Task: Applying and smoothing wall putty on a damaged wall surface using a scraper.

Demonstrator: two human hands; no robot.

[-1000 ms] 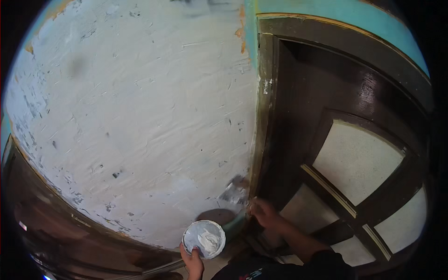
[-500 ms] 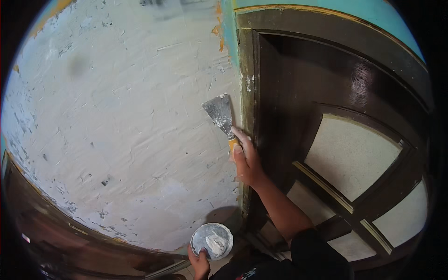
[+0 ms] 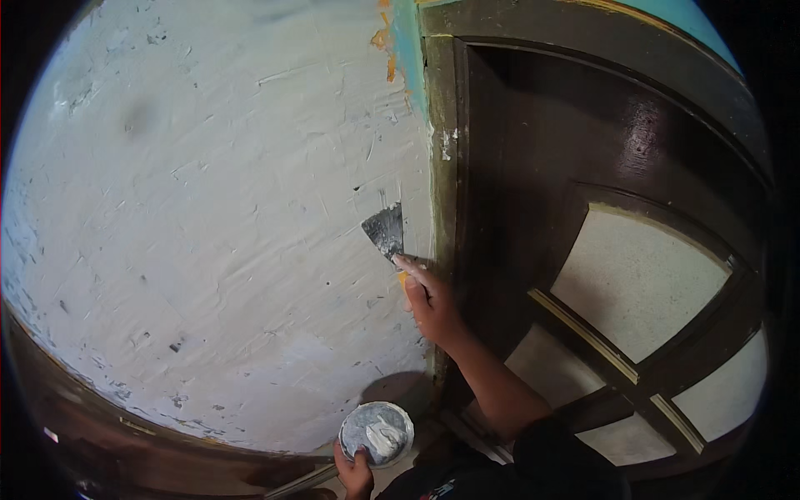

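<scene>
L hand (image 3: 356, 477) gripping tub (image 3: 353, 429) w/ white paste (image 3: 387, 437); R hand (image 3: 431, 310) clamped on scraper (image 3: 386, 230); wall (image 3: 233, 200) mostly coated, est.; dark spots (image 3: 175, 346) & turquoise strip (image 3: 407, 50) appear o/s.

I face a rough, whitish plastered wall (image 3: 233, 208) with turquoise paint (image 3: 409, 54) at its upper right edge; to my right, a dark brown, pale-panelled wooden door (image 3: 533, 192) shines with reflected light (image 3: 642, 132).

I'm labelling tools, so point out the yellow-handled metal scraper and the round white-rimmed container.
Yellow-handled metal scraper (image 3: 387, 230): head view, middle of the blade.
Round white-rimmed container (image 3: 357, 426): head view, grey inner surface, left side.
</scene>
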